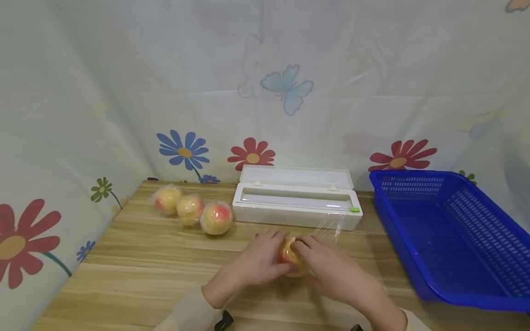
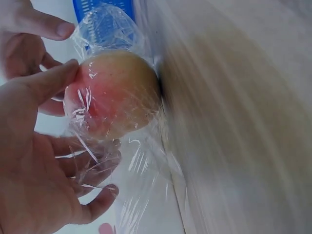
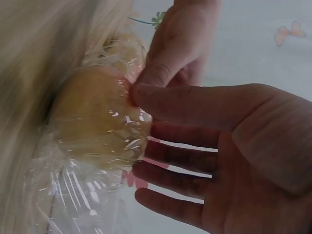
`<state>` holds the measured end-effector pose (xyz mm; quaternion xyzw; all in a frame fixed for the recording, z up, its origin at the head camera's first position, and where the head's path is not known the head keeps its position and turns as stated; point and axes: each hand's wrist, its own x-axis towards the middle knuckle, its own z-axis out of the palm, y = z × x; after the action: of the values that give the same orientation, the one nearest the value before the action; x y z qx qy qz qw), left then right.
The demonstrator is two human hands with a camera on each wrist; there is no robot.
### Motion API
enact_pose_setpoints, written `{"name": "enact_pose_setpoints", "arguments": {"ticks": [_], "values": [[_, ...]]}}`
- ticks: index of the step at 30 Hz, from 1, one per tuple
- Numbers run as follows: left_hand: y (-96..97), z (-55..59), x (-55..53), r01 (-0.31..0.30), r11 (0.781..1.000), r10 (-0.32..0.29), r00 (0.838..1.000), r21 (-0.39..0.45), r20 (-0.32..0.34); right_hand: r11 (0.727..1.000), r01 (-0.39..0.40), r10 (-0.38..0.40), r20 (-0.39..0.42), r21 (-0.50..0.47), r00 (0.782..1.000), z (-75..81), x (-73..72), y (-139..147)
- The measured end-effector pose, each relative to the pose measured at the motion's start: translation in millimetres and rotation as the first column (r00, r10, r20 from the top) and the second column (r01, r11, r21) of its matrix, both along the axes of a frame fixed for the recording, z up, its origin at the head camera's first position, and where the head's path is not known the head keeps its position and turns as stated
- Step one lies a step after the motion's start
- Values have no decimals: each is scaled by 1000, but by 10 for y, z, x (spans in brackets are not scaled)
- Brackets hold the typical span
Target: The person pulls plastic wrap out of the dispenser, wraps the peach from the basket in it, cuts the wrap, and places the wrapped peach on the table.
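Note:
A yellow and red peach [image 1: 288, 253] sits on the table between both hands, with clear plastic wrap [image 2: 141, 180] around it. My left hand [image 1: 261, 257] holds it from the left, its thumb [image 2: 53, 80] against the skin and its fingers curved behind the film. From the right, my right hand [image 1: 335, 269] grips the peach, thumb [image 3: 165, 100] on its upper side and fingers along its far side. The film stretches from the peach toward a white cling film box [image 1: 298, 216], whose lid stands raised over the roll.
Three film-wrapped peaches, the nearest one [image 1: 216, 218] beside the box, stand in a row at the back left. A blue plastic basket [image 1: 406, 241] is on the right. Behind the wooden table [image 1: 136, 262] hangs a flower-printed curtain [image 1: 207, 59].

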<state>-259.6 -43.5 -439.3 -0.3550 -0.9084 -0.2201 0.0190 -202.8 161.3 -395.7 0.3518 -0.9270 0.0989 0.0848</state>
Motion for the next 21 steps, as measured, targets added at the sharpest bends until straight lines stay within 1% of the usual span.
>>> {"name": "enact_pose_setpoints", "arguments": {"ticks": [2,4,7,11,14,18,21], "values": [[4,0,-12,-22,999,22,1000,24,0,1000,25,-25,0,-3,1000,-19,-30,-11],[1,5,-19,-29,999,29,1000,46,-3,999,38,-38,4,-12,999,-38,-61,-10],[-5,18,-16,-31,999,32,999,34,-14,998,50,-49,21,-32,999,-62,-102,4],[-7,37,0,-42,999,42,999,16,-23,997,22,-20,27,-76,999,-77,-128,39],[2,49,17,-52,998,53,998,21,-41,994,-9,14,46,-105,999,-65,-131,68],[16,62,36,-49,998,53,994,39,-97,992,-27,41,113,-122,993,-29,-139,115],[28,72,33,-43,998,49,989,43,-141,990,-11,32,151,-138,988,3,-154,169]]}}
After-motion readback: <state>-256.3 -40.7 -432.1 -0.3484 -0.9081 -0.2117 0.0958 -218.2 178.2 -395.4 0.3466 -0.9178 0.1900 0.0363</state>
